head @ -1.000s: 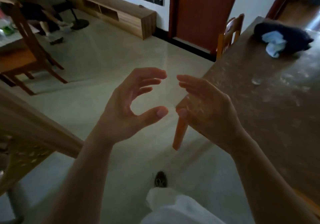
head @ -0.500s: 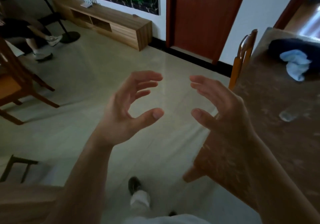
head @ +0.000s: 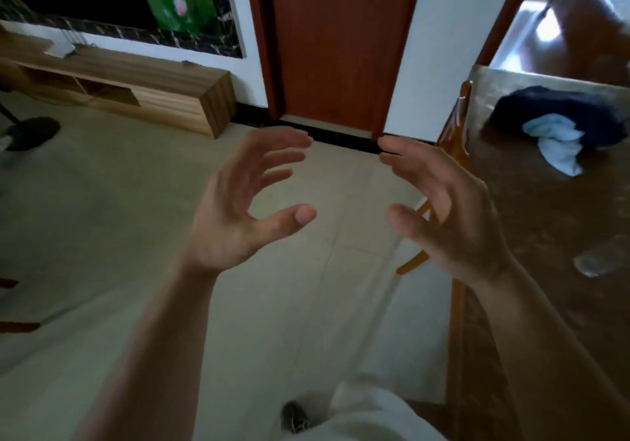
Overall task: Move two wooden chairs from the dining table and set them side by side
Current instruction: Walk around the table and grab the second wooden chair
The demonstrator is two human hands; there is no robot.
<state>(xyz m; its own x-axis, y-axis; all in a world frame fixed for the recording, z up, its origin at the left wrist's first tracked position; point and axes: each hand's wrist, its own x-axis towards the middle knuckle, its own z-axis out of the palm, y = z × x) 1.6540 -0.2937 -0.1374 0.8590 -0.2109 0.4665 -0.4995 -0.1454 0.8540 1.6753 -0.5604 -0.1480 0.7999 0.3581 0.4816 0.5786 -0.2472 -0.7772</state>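
A wooden chair (head: 458, 127) is tucked against the far left side of the brown dining table (head: 545, 222); only its orange back and a leg show. My left hand (head: 245, 202) and my right hand (head: 446, 208) are raised in front of me over the floor, palms facing each other, fingers curled and apart, holding nothing. My right hand partly covers the chair's lower legs and is a short way in front of its back. No second chair is in view now.
A dark cloth with a light blue rag (head: 559, 127) and a clear glass (head: 595, 263) lie on the table. A low wooden cabinet (head: 136, 89) lines the back wall, beside a red-brown door (head: 341, 48). A fan base (head: 32, 132) stands at left.
The view has swung up and right: the chair at the left and the person near it have left the frame. The tucked chair and door look closer. My hands stay open, slightly farther apart.
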